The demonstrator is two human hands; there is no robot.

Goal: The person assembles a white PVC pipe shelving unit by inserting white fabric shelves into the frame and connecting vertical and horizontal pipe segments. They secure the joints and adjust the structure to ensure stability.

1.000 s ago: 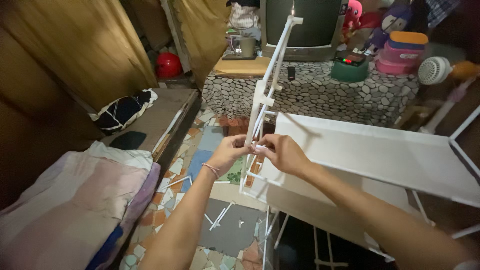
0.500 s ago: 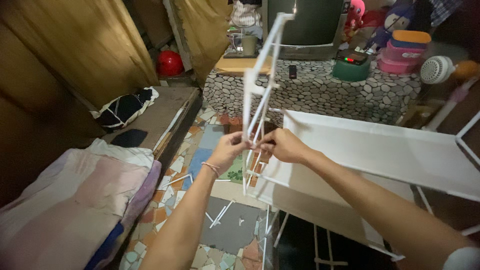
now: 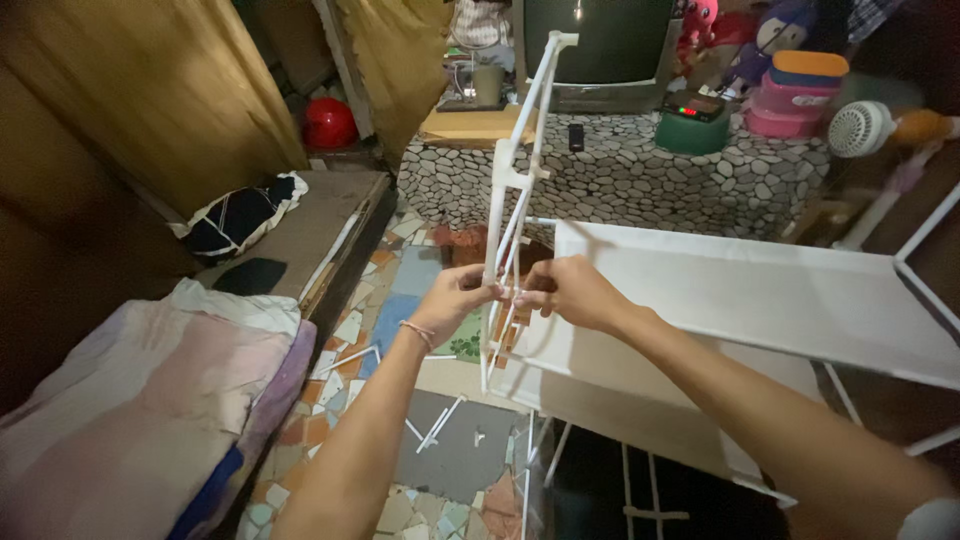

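Two hands meet on one white tube frame (image 3: 515, 190). The left hand (image 3: 455, 300) and right hand (image 3: 570, 290) pinch its thin rods, fingers nearly closed. One white shelf panel (image 3: 740, 290) lies right of the fingers; loose white tubes (image 3: 440, 425) lie scattered below, count uncertain.

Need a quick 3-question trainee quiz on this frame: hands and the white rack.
1. True or false: both hands grip the white frame of tubes.
2. What lies right of the hands? A) a white shelf panel B) a red ball C) a folded blanket
3. Fill in: loose white tubes lie on the ____ floor.

Key:
1. True. The left hand and right hand meet on the frame, at about mid-height.
2. A. The red ball and folded blanket are to the left.
3. Tiled floor.
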